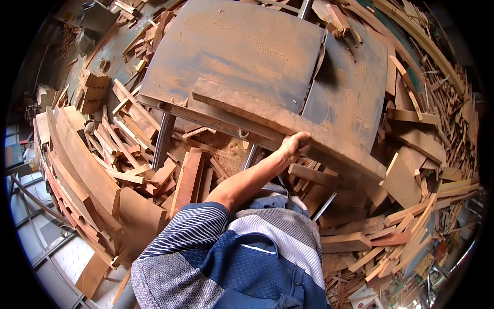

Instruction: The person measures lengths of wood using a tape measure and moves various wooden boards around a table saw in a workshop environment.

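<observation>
A long, thick wooden board (267, 110) lies slantwise along the near edge of a dusty metal machine table (236, 41). Its right end reaches out past the table's near corner. My left hand (296, 144) is closed on the near side of this board, right of its middle, with the fingertips partly hidden. The left forearm crosses in front of my body from a striped sleeve. My right hand is out of view.
A narrow gap (312, 77) splits the tabletop into two plates. Curved boards (85, 159) are stacked at the left. Offcuts (332, 18) rest on the table's far right part. Loose wood strips (406, 252) pile up at the right. Sawdust (231, 162) lies beneath the table.
</observation>
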`<state>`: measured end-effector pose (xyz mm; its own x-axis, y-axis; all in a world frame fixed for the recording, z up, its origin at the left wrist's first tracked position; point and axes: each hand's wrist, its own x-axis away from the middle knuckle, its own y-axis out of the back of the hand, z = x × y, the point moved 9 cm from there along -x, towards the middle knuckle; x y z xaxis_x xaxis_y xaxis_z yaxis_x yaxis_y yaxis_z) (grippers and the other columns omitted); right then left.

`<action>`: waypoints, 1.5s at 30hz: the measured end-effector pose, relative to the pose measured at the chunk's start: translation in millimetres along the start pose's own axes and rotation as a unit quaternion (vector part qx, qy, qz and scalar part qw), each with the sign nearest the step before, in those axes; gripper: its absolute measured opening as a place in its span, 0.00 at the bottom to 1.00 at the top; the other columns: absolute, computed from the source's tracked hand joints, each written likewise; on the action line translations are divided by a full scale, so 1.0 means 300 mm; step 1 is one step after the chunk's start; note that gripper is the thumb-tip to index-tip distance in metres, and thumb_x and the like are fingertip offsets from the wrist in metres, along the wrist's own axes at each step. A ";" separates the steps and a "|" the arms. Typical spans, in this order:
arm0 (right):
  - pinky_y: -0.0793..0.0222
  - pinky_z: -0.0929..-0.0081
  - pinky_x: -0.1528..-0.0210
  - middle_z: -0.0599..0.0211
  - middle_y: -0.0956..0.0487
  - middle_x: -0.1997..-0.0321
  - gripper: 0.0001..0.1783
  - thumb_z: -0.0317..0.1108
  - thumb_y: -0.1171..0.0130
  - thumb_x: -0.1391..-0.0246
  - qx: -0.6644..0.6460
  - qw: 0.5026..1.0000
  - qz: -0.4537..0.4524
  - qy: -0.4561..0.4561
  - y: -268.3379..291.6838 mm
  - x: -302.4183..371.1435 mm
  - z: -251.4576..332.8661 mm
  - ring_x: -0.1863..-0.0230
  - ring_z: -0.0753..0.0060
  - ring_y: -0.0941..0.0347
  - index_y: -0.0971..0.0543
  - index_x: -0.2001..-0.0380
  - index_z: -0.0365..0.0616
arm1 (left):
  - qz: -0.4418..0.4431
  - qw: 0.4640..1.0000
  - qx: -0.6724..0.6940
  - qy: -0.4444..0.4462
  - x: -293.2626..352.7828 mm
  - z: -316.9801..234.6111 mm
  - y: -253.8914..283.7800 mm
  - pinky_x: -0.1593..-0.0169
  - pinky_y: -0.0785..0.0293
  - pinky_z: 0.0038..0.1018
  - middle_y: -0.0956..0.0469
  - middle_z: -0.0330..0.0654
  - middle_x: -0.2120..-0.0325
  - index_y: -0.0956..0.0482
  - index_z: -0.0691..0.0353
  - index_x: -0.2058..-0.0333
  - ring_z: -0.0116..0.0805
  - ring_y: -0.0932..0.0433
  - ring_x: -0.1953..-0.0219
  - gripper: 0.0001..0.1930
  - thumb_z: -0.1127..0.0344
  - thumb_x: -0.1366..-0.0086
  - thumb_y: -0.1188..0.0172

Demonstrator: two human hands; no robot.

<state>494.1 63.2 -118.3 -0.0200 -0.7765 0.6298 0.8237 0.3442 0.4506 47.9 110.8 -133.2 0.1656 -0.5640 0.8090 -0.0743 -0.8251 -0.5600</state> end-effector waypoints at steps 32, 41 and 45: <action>0.29 0.76 0.50 0.74 0.18 0.55 0.15 0.38 0.31 0.36 -0.198 0.975 -0.046 -0.087 0.001 0.027 -0.606 0.54 0.78 0.25 0.14 0.50 0.42 | 0.108 0.345 -0.878 -0.313 0.282 -0.674 -0.065 0.32 0.30 0.44 0.21 0.57 0.41 0.24 0.68 0.37 0.56 0.25 0.36 0.46 0.47 0.53 0.23; 0.32 0.75 0.52 0.75 0.21 0.59 0.17 0.45 0.32 0.36 -0.115 0.993 -0.039 0.013 -0.009 0.110 -0.302 0.58 0.79 0.29 0.15 0.55 0.41 | 0.123 0.334 -0.867 -0.348 0.287 -0.701 -0.042 0.32 0.31 0.45 0.22 0.53 0.40 0.21 0.66 0.38 0.54 0.26 0.36 0.46 0.48 0.54 0.19; 0.32 0.74 0.54 0.75 0.21 0.60 0.18 0.46 0.31 0.37 -0.050 0.988 -0.030 0.142 -0.002 0.140 -0.239 0.59 0.79 0.29 0.16 0.56 0.41 | 0.110 0.322 -0.872 -0.351 0.298 -0.724 -0.016 0.30 0.36 0.47 0.24 0.51 0.37 0.21 0.62 0.38 0.52 0.29 0.33 0.45 0.44 0.52 0.20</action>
<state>533.4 -7.5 -137.5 0.0774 -0.9154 0.3951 0.8781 0.2502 0.4078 -150.4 57.3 -19.5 0.1029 -0.9741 0.2014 -0.4983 0.1248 0.8580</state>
